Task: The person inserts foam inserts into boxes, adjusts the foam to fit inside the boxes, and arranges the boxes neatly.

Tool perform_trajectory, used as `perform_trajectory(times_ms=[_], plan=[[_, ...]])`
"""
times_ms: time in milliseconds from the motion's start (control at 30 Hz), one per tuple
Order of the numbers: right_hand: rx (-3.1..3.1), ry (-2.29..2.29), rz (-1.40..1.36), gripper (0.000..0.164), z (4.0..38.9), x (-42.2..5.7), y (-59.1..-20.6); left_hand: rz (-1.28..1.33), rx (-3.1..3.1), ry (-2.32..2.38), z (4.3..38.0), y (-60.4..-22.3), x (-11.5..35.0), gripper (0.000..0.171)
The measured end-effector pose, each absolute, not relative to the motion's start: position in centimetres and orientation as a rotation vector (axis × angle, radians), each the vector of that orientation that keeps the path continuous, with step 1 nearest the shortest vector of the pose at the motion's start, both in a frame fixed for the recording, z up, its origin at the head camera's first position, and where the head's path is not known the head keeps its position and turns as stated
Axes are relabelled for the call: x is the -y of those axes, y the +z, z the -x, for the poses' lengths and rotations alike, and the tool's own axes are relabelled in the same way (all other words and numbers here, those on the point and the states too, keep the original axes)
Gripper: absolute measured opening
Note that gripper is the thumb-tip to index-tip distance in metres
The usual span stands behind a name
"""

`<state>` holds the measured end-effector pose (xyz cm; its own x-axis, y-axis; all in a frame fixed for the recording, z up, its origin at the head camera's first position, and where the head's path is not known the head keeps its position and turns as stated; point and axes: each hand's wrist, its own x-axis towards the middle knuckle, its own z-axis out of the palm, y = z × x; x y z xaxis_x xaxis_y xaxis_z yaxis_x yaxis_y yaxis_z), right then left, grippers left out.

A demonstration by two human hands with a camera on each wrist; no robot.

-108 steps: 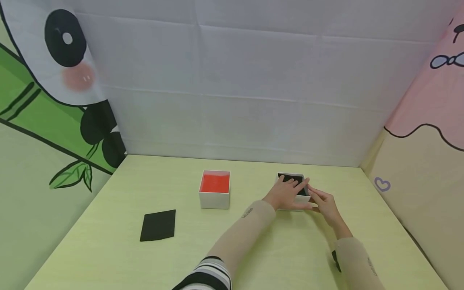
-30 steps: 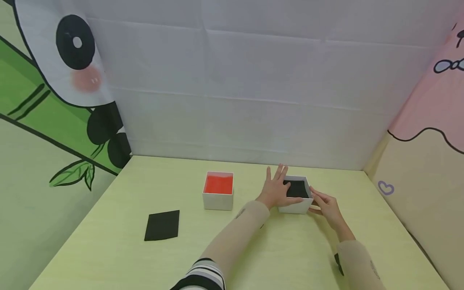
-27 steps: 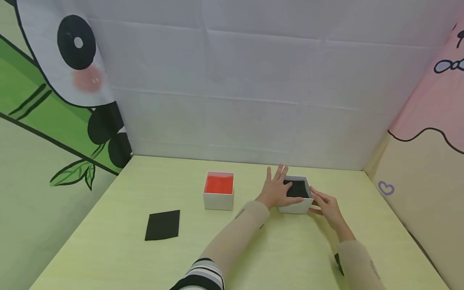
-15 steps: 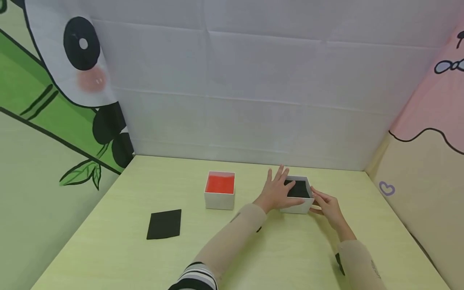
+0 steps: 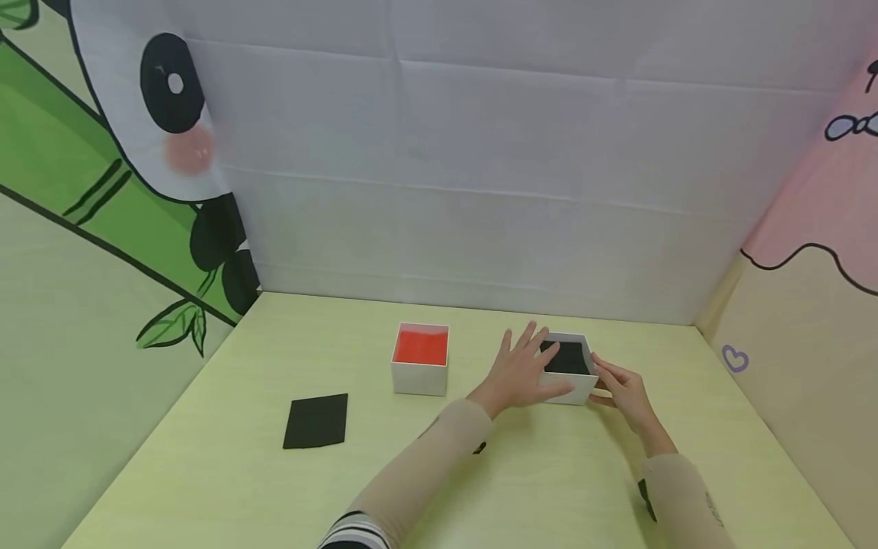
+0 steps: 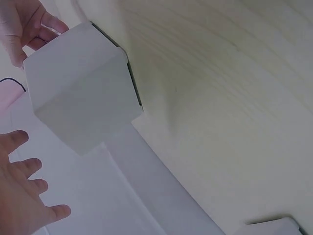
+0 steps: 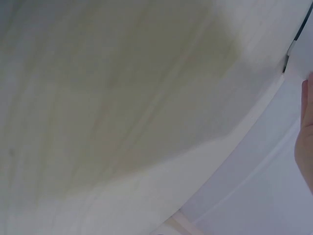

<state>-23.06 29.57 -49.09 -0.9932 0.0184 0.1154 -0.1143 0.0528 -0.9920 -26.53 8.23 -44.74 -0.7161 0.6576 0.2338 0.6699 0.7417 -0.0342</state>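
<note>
My left hand hovers with spread fingers at the left front of a white box, overlapping its left part in the head view. In the left wrist view those fingers stand apart from the box. A black sheet lies inside it. My right hand rests its fingertips against the box's right side. The left wrist view shows the right hand's fingers along that wall. Only part of my right hand shows at the right wrist view's edge.
To the left stands a second white box with a red-orange sheet inside. A black square sheet lies flat on the light yellow table. A white cloth wall closes off the back.
My left hand, over the box's black sheet at first, has drawn left and toward me with fingers spread. My right hand stays at the box's right side. The view has shifted slightly.
</note>
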Motion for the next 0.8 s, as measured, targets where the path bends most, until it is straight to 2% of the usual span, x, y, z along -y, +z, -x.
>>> perform_trajectory(times_ms=[233,567,800], plan=[[2.229,2.076,-0.058,0.042,23.3,-29.3,-49.1,1.068,2.729,-0.169,25.6,-45.0,-7.3,0.075],[2.161,2.114,-0.192,0.041,23.7,-29.8,-49.8,1.083,2.761,-0.285,23.9,-44.5,-5.5,0.072],[2.179,2.081,-0.127,0.042,23.8,-29.9,-49.6,1.093,2.778,-0.375,23.1,-44.5,-4.5,0.07]])
